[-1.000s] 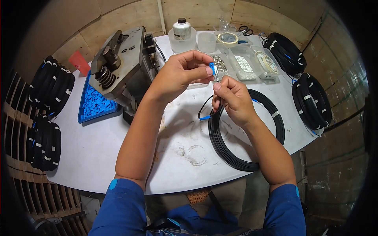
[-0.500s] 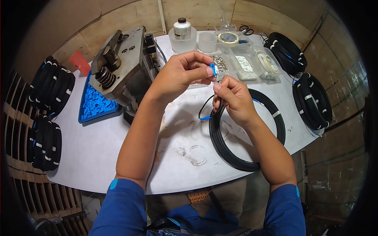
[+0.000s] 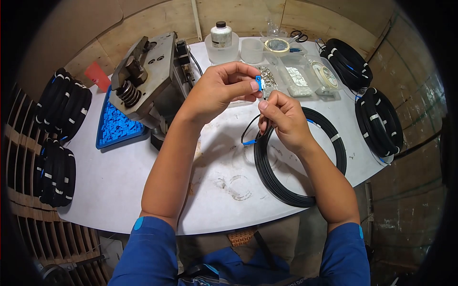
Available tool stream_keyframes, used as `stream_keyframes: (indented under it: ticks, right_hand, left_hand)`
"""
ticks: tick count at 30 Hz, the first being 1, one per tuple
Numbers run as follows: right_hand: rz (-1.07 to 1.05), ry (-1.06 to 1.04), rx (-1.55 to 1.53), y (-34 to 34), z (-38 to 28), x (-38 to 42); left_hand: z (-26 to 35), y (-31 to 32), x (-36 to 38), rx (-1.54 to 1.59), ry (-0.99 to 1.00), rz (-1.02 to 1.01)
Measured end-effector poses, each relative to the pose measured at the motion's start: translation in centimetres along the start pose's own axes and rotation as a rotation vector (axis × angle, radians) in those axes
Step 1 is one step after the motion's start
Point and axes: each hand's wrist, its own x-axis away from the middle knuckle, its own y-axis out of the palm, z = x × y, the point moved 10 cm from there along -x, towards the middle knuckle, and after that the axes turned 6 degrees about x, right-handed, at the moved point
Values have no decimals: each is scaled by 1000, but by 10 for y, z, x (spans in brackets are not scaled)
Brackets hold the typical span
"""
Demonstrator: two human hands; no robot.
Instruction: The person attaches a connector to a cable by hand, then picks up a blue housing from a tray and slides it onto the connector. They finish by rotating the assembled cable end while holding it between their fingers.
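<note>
Fingers and thumb of the left hand [image 3: 217,88] are pinched close together in the head view, gripping a small blue plug [image 3: 258,83] just above the middle of the frame. Fingers of the right hand [image 3: 288,124], just below and to the right, are curled in with the thumb pressed on a thin black cord [image 3: 265,98] right under the plug. The plug is held up above the table [image 3: 214,190], tilted slightly.

Right of centre, a coil of black cable [image 3: 261,164] lies on the table, partly behind the right hand and forearm, with a white band [image 3: 336,137] around it. A loose loop with a blue end [image 3: 249,142] hangs just left of that coil.

Toward the upper left stands a metal machine [image 3: 160,66] with a thick spring [image 3: 129,94]; beside it, a blue tray [image 3: 98,145] holds many small blue pieces [image 3: 119,126].

Along the top centre are a white bottle [image 3: 221,37] in a round tub [image 3: 222,57], a cup [image 3: 252,52], scissors [image 3: 299,36] and a clear box of small metal parts [image 3: 269,76]. More black coils sit at the left edge [image 3: 62,105] and upper right [image 3: 346,64].
</note>
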Motion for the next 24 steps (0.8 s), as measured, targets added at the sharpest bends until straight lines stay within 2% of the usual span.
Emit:
stream_keyframes:
  ticks: [24]
  right_hand:
    - [3,-21,35,-1,-1,0]
  left_hand:
    - [1,4,1,1,6,-25]
